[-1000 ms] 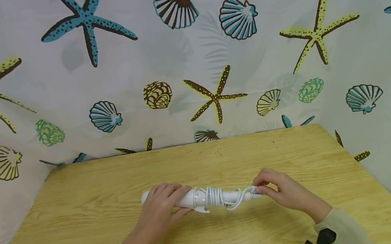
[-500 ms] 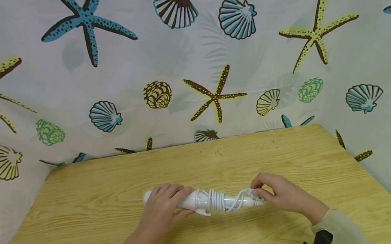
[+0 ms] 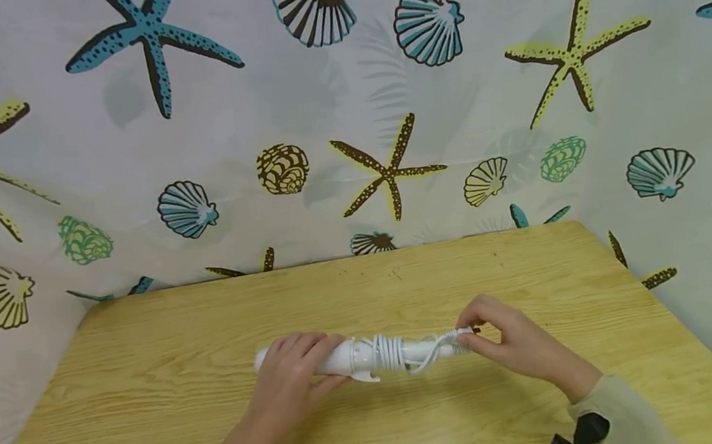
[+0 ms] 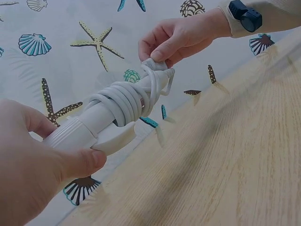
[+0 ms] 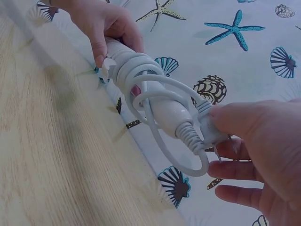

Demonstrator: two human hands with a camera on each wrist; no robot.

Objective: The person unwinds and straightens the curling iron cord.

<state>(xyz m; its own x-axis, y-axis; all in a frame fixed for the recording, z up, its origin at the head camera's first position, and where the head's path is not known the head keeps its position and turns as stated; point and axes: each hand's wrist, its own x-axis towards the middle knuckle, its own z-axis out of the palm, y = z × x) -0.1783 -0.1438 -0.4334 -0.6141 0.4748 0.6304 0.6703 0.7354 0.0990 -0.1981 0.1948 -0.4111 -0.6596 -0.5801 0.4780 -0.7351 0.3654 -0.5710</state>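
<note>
A white curling iron (image 3: 337,360) lies crosswise in my hands above the table. Its white cord (image 3: 390,353) is wound in several turns around the handle. My left hand (image 3: 292,377) grips the thick barrel end, thumb beside the small lever (image 4: 115,140) in the left wrist view. At the other end, my right hand (image 3: 514,342) pinches the plug (image 5: 210,128) between thumb and forefinger. The plug's metal prongs show in the right wrist view, close to the ribbed cord sleeve (image 5: 189,136). Part of the barrel is hidden under my left hand.
A wooden table (image 3: 383,428) spreads beneath both hands. Pale cloth (image 3: 214,120) printed with starfish and shells rises behind it and at both sides. A black strap (image 3: 589,431) sits at the right sleeve.
My right hand has shifted slightly and turned the plug, so its prongs now point right and show. The curling iron's handle end has come up a little. My left hand keeps its grip.
</note>
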